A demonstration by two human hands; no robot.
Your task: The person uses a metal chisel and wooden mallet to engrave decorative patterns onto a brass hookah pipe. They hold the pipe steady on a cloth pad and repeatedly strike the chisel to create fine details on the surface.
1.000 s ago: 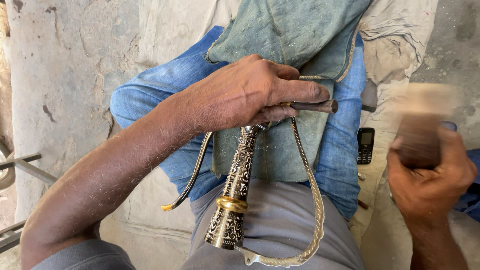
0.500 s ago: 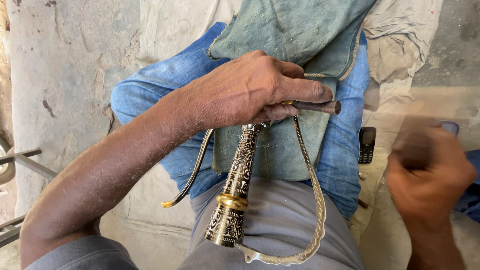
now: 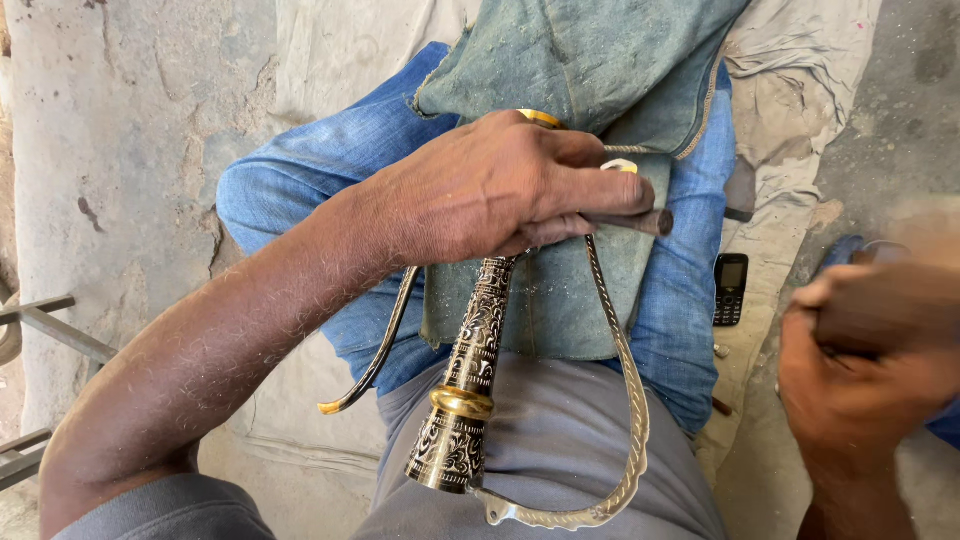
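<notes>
sword hilt (image 3: 470, 380) looks heavy, rigid brass; our left hand (image 3: 500, 185) clamps its top, right hand (image 3: 860, 370) blurred, grip unclear.

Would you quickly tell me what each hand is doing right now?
Left hand: closed around the engraved brass sword hilt on the lap.
Right hand: blurred, closed on a dark object; what it is cannot be told.
</notes>
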